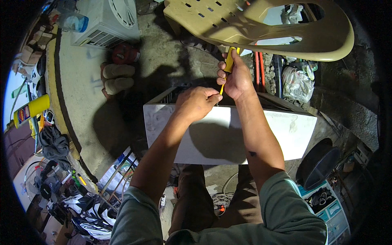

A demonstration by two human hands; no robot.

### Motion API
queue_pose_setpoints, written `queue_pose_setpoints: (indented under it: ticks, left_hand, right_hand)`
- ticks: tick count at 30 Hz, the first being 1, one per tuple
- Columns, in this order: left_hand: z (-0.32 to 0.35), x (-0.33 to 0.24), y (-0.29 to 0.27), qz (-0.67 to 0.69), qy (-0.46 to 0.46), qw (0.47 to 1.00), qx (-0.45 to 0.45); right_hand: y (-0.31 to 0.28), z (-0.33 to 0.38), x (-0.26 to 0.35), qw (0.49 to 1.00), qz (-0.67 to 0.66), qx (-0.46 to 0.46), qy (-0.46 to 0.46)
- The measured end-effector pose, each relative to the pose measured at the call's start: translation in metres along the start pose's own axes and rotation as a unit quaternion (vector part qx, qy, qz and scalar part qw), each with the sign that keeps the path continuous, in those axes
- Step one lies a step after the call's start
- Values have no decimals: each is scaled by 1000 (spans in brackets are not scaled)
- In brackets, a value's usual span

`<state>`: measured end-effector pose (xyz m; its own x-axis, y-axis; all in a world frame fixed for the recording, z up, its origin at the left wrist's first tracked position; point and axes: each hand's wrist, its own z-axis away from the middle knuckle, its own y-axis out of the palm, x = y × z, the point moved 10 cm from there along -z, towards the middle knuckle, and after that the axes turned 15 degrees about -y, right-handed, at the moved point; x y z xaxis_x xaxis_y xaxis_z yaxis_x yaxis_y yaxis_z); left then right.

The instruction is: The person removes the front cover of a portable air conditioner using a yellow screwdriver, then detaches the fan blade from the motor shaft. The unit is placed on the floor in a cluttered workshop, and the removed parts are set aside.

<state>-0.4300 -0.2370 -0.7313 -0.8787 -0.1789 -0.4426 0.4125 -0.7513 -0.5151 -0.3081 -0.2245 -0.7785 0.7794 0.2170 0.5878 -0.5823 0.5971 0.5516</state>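
In my right hand [237,77] is a screwdriver [229,61] with a yellow handle, held nearly upright and pointing down. My fingers wrap its handle. My left hand [197,103] is closed, thumb and forefinger pinched around the screwdriver's lower end; whether a screw is also between them is hidden. Both hands are at the far top edge of a white box-shaped appliance casing [261,130], in front of my legs. Slats show at the casing's far left, and its inside is dark.
A beige plastic chair [261,24] stands just beyond my right hand. Far left is a white air conditioner unit [106,24], near beige slippers [118,77]. A black round basin [320,165] and drawer unit [332,208] sit at right. Coiled cable [222,199] lies between my legs.
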Motion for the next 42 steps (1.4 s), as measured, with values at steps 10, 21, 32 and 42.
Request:
queue_pose_setpoints:
  ticks: [10, 21, 32, 42]
  left_hand:
    - [-1, -5, 4, -51, 15, 998, -22]
    - [-1, -4, 5, -66, 20, 997, -42]
    - [-6, 1, 11, -127, 10, 991, -30]
    - [-4, 2, -2, -4, -17, 1000, -1]
  right_hand:
    - [-9, -9, 29, 926, 341, -13, -162]
    - [60, -29, 103, 705, 524, 163, -448]
    - [109, -124, 81, 591, 694, 164, -377]
    - [-27, -24, 84, 855, 467, -9, -225]
